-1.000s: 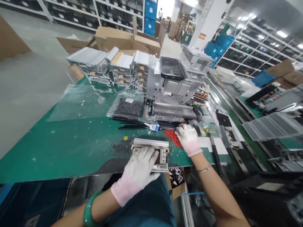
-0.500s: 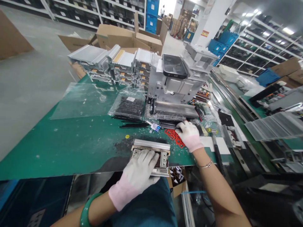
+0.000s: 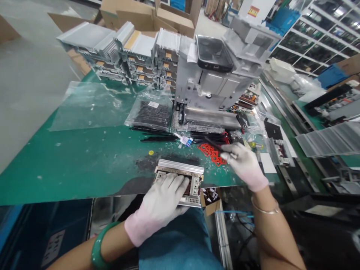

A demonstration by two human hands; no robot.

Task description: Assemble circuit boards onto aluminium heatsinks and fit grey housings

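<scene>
Resting unclenched, the left hand (image 3: 164,191) tops a likely stiff circuit module (image 3: 182,168), best held by its edges; right of it, the right hand (image 3: 244,162) pinches a light-looking black strip (image 3: 215,144).

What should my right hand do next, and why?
Probably bring the thin black strip to the silver finned metal module: your white-gloved right hand appears to hold the strip near the thin red frames, while your white-gloved left hand rests on the module.

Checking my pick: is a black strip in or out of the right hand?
In: the right hand grips one end of the black strip; the rest juts out.
</scene>
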